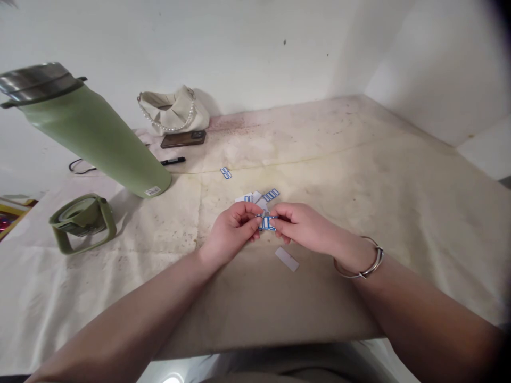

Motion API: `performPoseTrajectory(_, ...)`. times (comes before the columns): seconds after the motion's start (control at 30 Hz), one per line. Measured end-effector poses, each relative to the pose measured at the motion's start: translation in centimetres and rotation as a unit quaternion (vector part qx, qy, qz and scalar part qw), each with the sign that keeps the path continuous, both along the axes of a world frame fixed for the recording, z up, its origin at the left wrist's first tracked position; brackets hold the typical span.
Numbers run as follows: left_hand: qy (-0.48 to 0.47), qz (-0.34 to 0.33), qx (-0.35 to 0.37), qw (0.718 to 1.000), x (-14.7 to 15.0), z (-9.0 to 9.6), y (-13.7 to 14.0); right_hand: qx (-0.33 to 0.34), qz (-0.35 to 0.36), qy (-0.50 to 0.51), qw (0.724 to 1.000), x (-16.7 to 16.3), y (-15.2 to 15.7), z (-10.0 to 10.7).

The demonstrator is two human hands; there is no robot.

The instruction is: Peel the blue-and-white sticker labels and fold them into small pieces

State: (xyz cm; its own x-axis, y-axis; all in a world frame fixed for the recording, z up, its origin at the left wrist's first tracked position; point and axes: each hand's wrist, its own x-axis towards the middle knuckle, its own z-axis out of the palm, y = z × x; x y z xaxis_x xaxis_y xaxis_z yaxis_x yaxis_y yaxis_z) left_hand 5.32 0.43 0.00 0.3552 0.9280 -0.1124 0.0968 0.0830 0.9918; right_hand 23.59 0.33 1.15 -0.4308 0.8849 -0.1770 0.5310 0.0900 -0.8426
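Between my two hands is a small white label sheet (266, 223) with blue-bordered boxes. My left hand (238, 225) pinches its left end between thumb and fingers. The right end is pinched the same way by my right hand (297, 226), with a bangle on that wrist. Just beyond my fingers lies a loose pile of similar paper pieces (257, 197), some plain side up, partly covered by my hands. One blue-boxed label piece (225, 173) lies farther off. A blank white strip (287, 259) rests on the table nearer to me.
A tall green tumbler (96, 133) stands at the left, its green handled lid (82, 222) beside it. Behind are a white handbag (175, 109) with a beaded strap, a phone (182, 139) and a black pen (174, 160). The cloth-covered table (359, 175) meets walls at back and right.
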Motion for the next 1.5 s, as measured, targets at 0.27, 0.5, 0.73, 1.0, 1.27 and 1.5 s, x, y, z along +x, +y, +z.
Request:
performPoseTrajectory(0.27,-0.012,0.03,0.008,0.999,-0.27,-0.35,0.21,0.113,-0.01,-0.04,0.993,-0.47,-0.52,-0.01)
performPoseTrajectory(0.5,-0.05,0.041,-0.014,0.998,-0.32,-0.67,0.47,0.176,-0.002,-0.058,0.983,-0.63,-0.74,0.39)
performPoseTrajectory(0.73,-0.039,0.032,0.001,0.999,-0.26,-0.72,0.38,-0.075,-0.052,0.081,0.993,-0.89,-0.38,0.55)
performPoseTrajectory(1.0,0.052,0.017,0.078,0.996,-0.48,-0.38,0.02,-0.236,-0.096,0.202,0.946,-0.73,-0.33,0.17)
performPoseTrajectory(1.27,0.059,0.033,0.067,0.995,-0.38,-0.14,0.03,-0.188,-0.078,0.16,0.966,-0.84,-0.28,0.16)
performPoseTrajectory(1.5,0.024,0.03,0.042,0.998,-0.42,-0.37,0.26,-0.133,-0.055,0.116,0.983,-0.92,-0.43,0.45)
